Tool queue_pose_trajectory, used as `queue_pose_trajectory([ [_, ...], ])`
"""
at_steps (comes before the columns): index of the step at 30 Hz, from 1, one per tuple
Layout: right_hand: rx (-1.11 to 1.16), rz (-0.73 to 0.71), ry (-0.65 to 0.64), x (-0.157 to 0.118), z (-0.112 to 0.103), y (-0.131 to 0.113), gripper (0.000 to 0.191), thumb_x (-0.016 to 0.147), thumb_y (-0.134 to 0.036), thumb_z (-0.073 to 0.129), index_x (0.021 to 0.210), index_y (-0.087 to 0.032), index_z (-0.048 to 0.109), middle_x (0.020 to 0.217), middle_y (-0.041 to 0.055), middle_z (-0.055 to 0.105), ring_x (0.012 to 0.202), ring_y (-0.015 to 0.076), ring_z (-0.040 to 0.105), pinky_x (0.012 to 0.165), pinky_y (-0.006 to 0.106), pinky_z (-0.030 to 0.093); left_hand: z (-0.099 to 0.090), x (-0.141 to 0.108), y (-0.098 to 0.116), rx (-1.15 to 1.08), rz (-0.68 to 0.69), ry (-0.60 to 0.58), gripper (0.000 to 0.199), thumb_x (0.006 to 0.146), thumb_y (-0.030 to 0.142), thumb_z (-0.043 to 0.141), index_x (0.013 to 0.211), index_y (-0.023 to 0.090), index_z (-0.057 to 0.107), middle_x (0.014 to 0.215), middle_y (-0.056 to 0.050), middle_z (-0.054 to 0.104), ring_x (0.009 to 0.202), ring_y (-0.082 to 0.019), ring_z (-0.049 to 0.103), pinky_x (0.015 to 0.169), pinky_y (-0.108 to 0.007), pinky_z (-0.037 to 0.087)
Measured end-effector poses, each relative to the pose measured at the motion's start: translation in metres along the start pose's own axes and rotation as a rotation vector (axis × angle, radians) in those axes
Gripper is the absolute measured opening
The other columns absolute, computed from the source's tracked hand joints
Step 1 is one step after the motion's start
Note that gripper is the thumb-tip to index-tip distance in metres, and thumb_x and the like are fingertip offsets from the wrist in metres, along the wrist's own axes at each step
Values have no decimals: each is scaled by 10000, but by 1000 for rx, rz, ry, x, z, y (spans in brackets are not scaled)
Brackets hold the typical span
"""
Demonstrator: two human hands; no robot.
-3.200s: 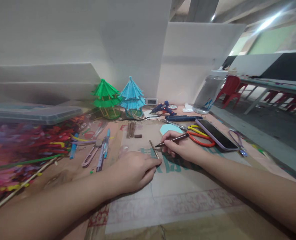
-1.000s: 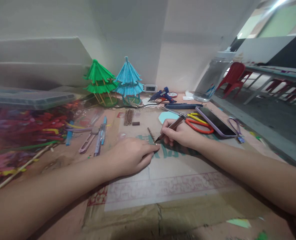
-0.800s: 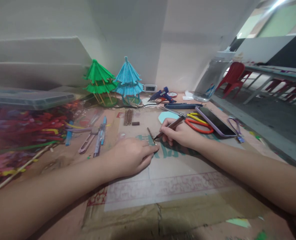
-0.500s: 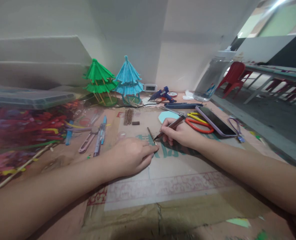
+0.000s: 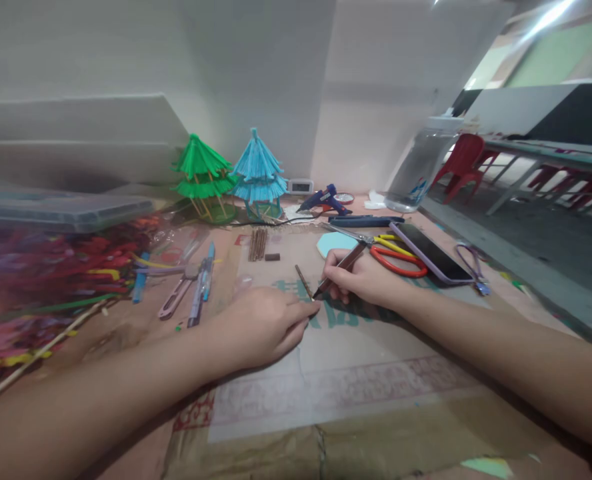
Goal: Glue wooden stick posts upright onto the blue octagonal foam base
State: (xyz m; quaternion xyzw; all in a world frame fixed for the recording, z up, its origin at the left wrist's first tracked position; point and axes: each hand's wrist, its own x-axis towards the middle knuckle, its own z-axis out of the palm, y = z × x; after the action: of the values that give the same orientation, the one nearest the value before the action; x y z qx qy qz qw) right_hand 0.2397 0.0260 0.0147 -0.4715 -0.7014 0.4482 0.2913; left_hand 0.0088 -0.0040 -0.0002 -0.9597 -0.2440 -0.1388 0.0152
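Note:
A dark brown marker (image 5: 343, 267) is pinched in my right hand (image 5: 359, 277), its tip down on a thin brown stick (image 5: 303, 280). The stick lies on the covered board, and its near end is under the index fingertip of my left hand (image 5: 271, 323). That end looks pale. Behind my left hand lie a row of brown sticks (image 5: 258, 245) and a short dark brown piece (image 5: 273, 257), perhaps the marker's cap. A light blue octagon (image 5: 337, 245) rests just beyond my right hand.
Scissors (image 5: 399, 260), a phone (image 5: 431, 253) and a glue gun (image 5: 323, 199) lie behind and right. Green (image 5: 203, 180) and blue (image 5: 259, 175) tiered models stand at the back. Pens, a pink cutter (image 5: 176, 295) and a colourful heap (image 5: 51, 280) are left.
The view has tilted up slightly, so the scene sits lower. The marker tip has moved a little along the stick toward its near end. My left fingertip still presses the stick.

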Motion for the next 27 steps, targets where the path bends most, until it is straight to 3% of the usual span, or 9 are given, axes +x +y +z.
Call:
queue_pose_trajectory([
  [5, 20, 2, -10, 0, 0, -1, 198, 848, -343, 595, 746, -200, 505, 536, -37, 620, 407, 85, 521, 398, 182, 400, 2, -2, 3, 35, 31, 69, 340, 970, 212, 452, 1237, 158, 656, 871, -63, 757, 755, -237, 706, 658, -360, 519],
  [27, 13, 20, 9, 0, 1, -2, 161, 838, -304, 578, 737, -198, 513, 522, -38, 612, 395, 77, 496, 391, 174, 387, 0, 1, 2, -1, 10, 10, 355, 960, 208, 466, 1254, 181, 663, 846, -53, 760, 743, -223, 714, 654, -338, 520],
])
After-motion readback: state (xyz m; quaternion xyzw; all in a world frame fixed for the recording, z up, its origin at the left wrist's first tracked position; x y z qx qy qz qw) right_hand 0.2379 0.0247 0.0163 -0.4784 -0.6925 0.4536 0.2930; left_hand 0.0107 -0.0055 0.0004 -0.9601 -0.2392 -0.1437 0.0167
